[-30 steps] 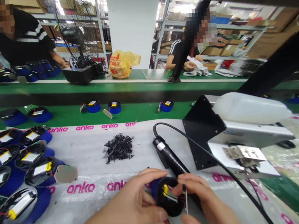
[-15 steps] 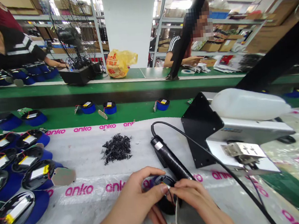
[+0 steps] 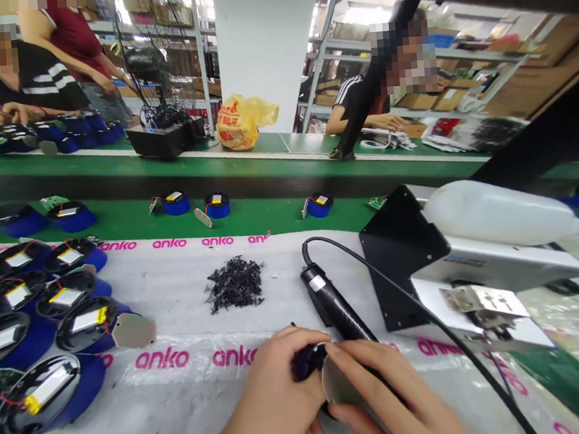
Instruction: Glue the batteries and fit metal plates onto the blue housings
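**Both grips closed on one blue unit at the desk's near edge**

The left hand (image 3: 278,398) cups a small blue-and-black unit (image 3: 305,363) from the left, its grip closed around the housing. The right hand (image 3: 384,397) closes thumb and fingers on a thin grey plate (image 3: 339,385) held against that unit. Judging by this, the plate is not yet seated. Finished-looking work is hard to tell apart: a cluster of open blue units (image 3: 42,330) with batteries showing lies at far left, a pile of small black parts (image 3: 235,285) sits ahead, and a black corded tool (image 3: 334,307) rests just beyond the hands
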`<action>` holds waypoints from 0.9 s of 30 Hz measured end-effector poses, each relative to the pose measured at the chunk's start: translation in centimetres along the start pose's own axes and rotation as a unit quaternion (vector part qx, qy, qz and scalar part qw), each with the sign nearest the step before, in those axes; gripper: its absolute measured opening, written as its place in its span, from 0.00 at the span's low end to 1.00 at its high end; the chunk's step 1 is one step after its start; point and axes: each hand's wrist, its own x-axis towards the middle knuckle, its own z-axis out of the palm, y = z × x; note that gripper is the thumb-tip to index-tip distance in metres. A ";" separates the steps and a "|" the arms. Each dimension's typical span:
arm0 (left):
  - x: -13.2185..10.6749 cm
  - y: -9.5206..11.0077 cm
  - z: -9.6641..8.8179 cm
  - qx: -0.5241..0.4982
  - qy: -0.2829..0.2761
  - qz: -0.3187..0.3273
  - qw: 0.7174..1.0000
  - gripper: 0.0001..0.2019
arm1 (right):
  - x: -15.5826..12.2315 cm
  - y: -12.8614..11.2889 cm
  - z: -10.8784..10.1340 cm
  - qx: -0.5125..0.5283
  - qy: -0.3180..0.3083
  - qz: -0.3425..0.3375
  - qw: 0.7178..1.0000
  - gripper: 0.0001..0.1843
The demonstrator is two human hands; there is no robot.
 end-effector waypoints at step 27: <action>-0.1 -1.2 -2.7 -0.131 -0.131 -0.023 0.982 0.51 | 1.3 0.8 -2.3 -0.044 -0.090 -0.144 0.984 0.18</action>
